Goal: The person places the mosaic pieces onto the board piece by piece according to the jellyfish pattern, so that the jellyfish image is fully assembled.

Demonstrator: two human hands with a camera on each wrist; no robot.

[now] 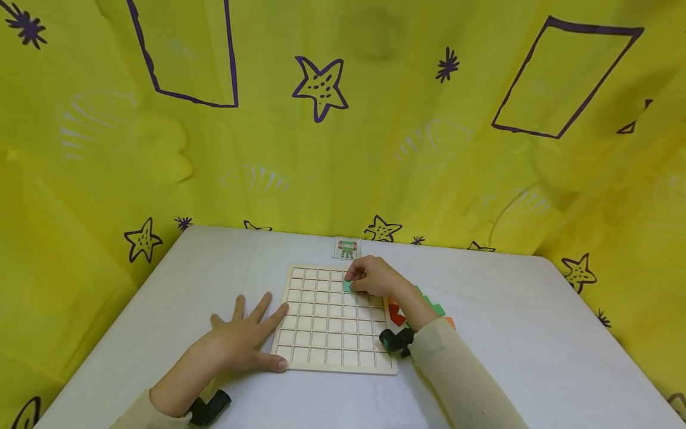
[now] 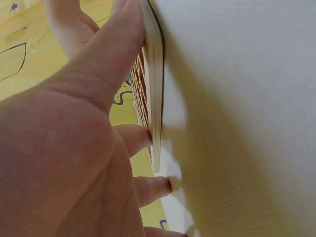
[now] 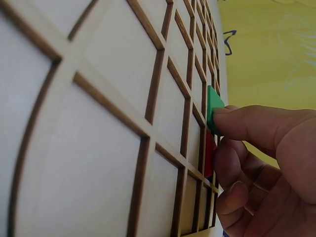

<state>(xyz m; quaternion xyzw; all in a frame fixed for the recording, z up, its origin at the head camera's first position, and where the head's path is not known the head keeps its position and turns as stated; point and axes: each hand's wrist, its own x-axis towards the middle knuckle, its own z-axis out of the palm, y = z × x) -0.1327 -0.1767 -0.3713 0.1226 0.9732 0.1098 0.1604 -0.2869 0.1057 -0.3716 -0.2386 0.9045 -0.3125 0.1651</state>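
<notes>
The left hand (image 1: 241,339) is spread, its thumb at the near left corner of a pale wooden grid board (image 1: 318,325) and one fingertip touching the board's left edge. The right hand (image 1: 377,277) pinches a green tile (image 3: 214,106) between thumb and fingers at the board's far part, right of its middle; whether the tile is fully seated in a compartment cannot be told. In the right wrist view a red piece (image 3: 209,155) shows just beside that tile, partly covered by the fingers. The board lies flat on the white worktop (image 1: 177,298), and a small pattern card (image 1: 346,247) lies just beyond its far edge. Right of the board, loose green pieces (image 1: 438,309), red pieces (image 1: 397,319) and orange pieces (image 1: 449,322) lie partly hidden by the right forearm. Both wrists carry black devices (image 1: 396,339). Behind the worktop hangs a yellow curtain (image 1: 354,161) with dark stars and four-sided outlines.
</notes>
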